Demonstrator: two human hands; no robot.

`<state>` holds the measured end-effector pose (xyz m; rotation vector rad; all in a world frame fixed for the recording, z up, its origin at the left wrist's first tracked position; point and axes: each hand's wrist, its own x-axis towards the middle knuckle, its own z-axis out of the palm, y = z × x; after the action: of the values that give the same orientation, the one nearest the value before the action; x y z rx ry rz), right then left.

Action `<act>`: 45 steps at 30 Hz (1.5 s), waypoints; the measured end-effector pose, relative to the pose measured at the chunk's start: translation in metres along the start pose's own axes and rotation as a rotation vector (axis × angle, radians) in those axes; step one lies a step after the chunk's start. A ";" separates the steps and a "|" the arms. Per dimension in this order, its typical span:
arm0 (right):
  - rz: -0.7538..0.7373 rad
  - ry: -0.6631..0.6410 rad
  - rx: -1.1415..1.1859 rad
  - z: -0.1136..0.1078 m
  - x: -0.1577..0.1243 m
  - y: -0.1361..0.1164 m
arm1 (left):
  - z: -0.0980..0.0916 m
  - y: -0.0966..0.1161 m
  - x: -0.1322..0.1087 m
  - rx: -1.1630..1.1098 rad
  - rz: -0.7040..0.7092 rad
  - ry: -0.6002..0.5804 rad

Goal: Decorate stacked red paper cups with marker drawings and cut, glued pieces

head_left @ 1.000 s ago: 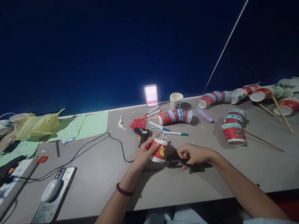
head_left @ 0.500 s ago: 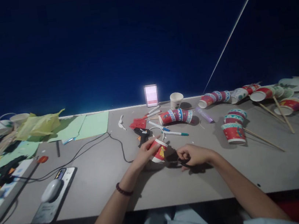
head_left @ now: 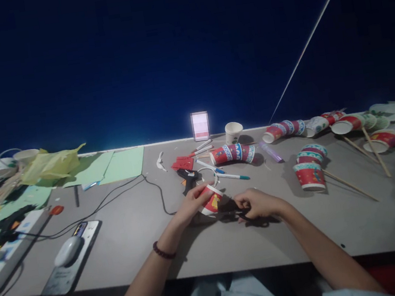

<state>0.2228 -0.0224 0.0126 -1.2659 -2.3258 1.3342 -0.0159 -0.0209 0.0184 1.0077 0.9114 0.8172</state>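
My left hand (head_left: 194,201), a dark bead bracelet at its wrist, is closed on a red paper cup (head_left: 213,200) with a yellow figure and white edges. The cup is tilted just above the table. To its right, my right hand (head_left: 253,204) has its fingers curled round the dark handles of a pair of scissors (head_left: 243,216). Their thin blades point left toward the cup's lower edge and are partly lost in shadow. Beyond my left hand lie a black glue gun (head_left: 188,179) and a white ring (head_left: 205,172).
Markers (head_left: 233,176), a red piece (head_left: 183,163) and joined patterned cups (head_left: 233,153) lie behind my hands. A white cup (head_left: 234,132) stands at the back. More joined cups (head_left: 310,176) on sticks lie right. Left are a phone (head_left: 60,281), a power strip (head_left: 16,247) and green paper (head_left: 122,164).
My hands and the cup stay almost in place. My right hand shows only a very slight shift, with the scissors still in it.
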 end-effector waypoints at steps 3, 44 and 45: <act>-0.026 0.000 -0.044 0.003 0.001 -0.001 | 0.001 0.000 0.000 -0.005 -0.005 -0.015; -0.006 0.447 0.886 0.005 0.017 0.004 | 0.005 -0.011 0.001 -0.030 0.311 0.027; 0.013 0.456 0.908 0.006 0.018 0.006 | 0.007 -0.012 0.000 0.000 0.308 0.009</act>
<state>0.2119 -0.0113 0.0004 -1.0877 -1.1626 1.5940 -0.0079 -0.0266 0.0091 1.1619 0.7728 1.0795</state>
